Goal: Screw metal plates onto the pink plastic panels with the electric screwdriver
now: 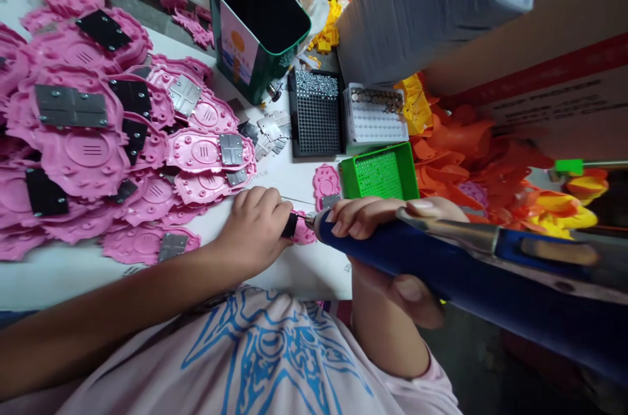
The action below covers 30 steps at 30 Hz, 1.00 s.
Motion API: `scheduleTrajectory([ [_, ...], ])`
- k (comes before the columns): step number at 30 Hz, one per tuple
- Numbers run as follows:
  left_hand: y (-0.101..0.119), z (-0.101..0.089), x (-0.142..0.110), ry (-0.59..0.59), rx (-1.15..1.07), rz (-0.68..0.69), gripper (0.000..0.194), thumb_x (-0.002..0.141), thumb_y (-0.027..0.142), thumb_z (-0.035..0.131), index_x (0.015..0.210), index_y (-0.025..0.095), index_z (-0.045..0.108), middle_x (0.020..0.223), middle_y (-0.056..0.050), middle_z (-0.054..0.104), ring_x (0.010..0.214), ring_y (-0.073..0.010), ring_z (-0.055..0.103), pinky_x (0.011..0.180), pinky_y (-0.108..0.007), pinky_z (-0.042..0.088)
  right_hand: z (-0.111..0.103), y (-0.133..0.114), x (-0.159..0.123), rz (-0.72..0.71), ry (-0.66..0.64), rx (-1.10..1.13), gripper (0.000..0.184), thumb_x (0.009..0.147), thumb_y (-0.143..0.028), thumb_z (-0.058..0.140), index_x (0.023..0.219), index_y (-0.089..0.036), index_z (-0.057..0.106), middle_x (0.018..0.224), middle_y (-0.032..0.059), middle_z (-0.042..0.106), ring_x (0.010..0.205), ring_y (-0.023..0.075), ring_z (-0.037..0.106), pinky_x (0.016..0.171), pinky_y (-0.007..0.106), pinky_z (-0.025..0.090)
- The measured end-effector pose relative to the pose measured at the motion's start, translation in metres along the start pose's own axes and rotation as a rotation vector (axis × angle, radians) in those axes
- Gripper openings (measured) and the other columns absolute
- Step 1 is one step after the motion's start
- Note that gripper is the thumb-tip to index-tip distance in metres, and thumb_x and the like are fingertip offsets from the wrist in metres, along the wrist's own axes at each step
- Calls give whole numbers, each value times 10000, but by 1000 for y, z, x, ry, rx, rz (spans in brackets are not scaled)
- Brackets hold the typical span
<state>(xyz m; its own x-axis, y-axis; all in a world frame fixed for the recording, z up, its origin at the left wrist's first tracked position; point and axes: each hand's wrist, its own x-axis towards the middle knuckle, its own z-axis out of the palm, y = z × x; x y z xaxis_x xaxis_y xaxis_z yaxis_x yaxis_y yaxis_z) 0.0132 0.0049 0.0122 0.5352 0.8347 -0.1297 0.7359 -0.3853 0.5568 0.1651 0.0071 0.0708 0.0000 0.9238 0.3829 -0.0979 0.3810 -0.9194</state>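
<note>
My right hand (pixel 383 225) is wrapped round a thick blue electric screwdriver (pixel 456 264), whose tip points left. Under that tip lies a small pink plastic part (pixel 304 232) with a black cover (pixel 290 225) on it. My left hand (pixel 260 222) grips this part at its left side, fingers curled over it; some of it is hidden by the hand. Just beyond the tip, another pink plastic part (pixel 326 182) with a grey cover rests on the white table (pixel 314 274). Whether the bit sits on a screw is too small to make out.
Pink parts with grey or black covers (pixel 71 106) are heaped at left. Loose grey plates (pixel 272 130) lie mid-table. Behind stand a dark green bin (pixel 245 42), a black screw tray (pixel 318 120), a white tray (pixel 375 120) and a green tray (pixel 415 173). Orange parts (pixel 466 146) pile at right.
</note>
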Motion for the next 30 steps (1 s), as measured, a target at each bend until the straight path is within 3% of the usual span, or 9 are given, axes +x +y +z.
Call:
scheduleTrajectory([
  [4, -3, 0, 0, -3, -17, 35, 361, 774, 390, 721, 1043, 162, 640, 959, -84, 588, 941, -288, 471, 765, -397, 329, -8, -2, 8, 21, -81, 45, 432, 748, -392, 646, 1141, -228, 572, 703, -9, 553, 588, 163, 563, 580, 374, 496],
  [7, -7, 0, -3, 21, -25, 99, 368, 801, 331, 702, 1120, 170, 615, 1014, -76, 603, 969, -277, 481, 781, -396, 322, -15, -4, 29, 32, -92, 70, 406, 725, -388, 609, 1108, -254, 582, 698, -9, 575, 577, 173, 572, 575, 386, 508],
  [10, -10, 0, -6, 32, -46, 176, 443, 790, 289, 705, 1199, 180, 577, 1116, -76, 602, 1045, -275, 477, 842, -407, 313, -16, 3, 66, -13, 5, 41, 336, 658, -395, 602, 972, -275, 604, 605, -30, 580, 514, 175, 557, 536, 370, 501],
  [14, -10, 1, -8, 70, -52, 204, 640, 739, 458, 727, 1256, 132, 535, 1192, -110, 581, 1085, -302, 464, 883, -431, 310, -8, 30, 116, -70, 243, 27, 280, 613, -355, 541, 887, -297, 541, 530, -75, 552, 441, 150, 525, 470, 307, 462],
  [18, -6, 3, -6, 133, 37, 131, 557, 755, 518, 707, 1128, 116, 608, 1061, -114, 615, 961, -294, 493, 806, -414, 342, 0, 61, 147, -98, 309, 2, 228, 674, -450, 536, 796, -264, 486, 584, -58, 475, 467, 118, 532, 504, 291, 451],
  [23, -7, 4, -5, 165, 14, 124, 332, 779, 348, 699, 1038, 147, 646, 971, -87, 617, 911, -277, 498, 758, -399, 360, 0, 79, 163, -119, 299, -51, 272, 704, -506, 538, 748, -246, 468, 627, -34, 416, 480, 110, 505, 520, 306, 452],
  [30, -9, 6, -6, 222, -97, 171, 330, 791, 181, 603, 1116, 132, 622, 1025, -83, 625, 959, -266, 501, 789, -408, 362, -8, 92, 166, -144, 288, -140, 357, 757, -594, 481, 747, -240, 439, 687, -17, 398, 534, 111, 494, 591, 337, 466],
])
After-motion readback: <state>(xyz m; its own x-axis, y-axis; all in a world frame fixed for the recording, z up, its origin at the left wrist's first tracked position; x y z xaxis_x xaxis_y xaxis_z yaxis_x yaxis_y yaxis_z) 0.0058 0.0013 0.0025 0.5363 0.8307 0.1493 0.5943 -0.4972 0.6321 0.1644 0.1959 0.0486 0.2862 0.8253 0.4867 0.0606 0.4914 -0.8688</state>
